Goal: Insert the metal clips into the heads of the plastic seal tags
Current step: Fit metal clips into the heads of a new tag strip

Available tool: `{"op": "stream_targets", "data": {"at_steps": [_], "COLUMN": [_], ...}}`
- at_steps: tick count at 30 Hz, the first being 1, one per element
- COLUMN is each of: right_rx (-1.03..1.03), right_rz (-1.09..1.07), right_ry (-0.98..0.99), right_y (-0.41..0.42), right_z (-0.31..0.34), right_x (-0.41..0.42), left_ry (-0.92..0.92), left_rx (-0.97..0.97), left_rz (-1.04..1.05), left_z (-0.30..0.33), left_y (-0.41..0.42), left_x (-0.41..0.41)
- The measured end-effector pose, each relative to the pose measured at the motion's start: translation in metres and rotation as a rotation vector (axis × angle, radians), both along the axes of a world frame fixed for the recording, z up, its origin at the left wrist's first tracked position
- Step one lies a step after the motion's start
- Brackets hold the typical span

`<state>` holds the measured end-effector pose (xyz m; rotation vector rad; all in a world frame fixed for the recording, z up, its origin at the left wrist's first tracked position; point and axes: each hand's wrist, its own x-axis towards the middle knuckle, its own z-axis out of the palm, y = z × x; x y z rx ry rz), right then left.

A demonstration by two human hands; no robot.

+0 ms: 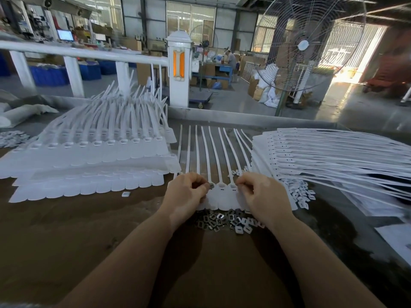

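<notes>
While both forearms reach forward, left hand pinches clip; right hand fingers curled, grasp unclear.

Both hands work over a row of white seal tags on the tabletop. The left hand pinches a metal clip. The right hand curls at a tag head; loose clips lie below.

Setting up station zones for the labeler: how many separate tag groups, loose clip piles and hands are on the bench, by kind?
Stacked sheets of seal tags: 2, left stack and right stack
Row of tags being worked: 1
Metal clip pile: 1
Hands: 2, left hand and right hand, fingers curled at the tag heads
Total: 6
</notes>
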<state>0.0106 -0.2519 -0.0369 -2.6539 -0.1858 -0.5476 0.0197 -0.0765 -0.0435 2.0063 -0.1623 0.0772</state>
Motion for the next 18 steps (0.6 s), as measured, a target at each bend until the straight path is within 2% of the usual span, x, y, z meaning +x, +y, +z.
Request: {"op": "stream_targets", "data": {"at_steps": [4, 13, 18], "right_rx": [0.074, 0.063, 0.068], "right_rz": [0.019, 0.046, 0.041], "right_ry": [-0.085, -0.111, -0.095], "right_y": [-0.005, -0.005, -0.004], "right_z": [-0.010, -0.014, -0.014], "right_x": [0.000, -0.001, -0.001], "left_ry": [0.014, 0.056, 0.144], "left_rx": [-0.002, -0.043, -0.103], "left_rz": [0.013, 0.017, 0.028], "left_z": [0.001, 0.003, 0.005], "left_y": [-0.001, 0.000, 0.000], "left_x": [0.001, 0.003, 0.011]}}
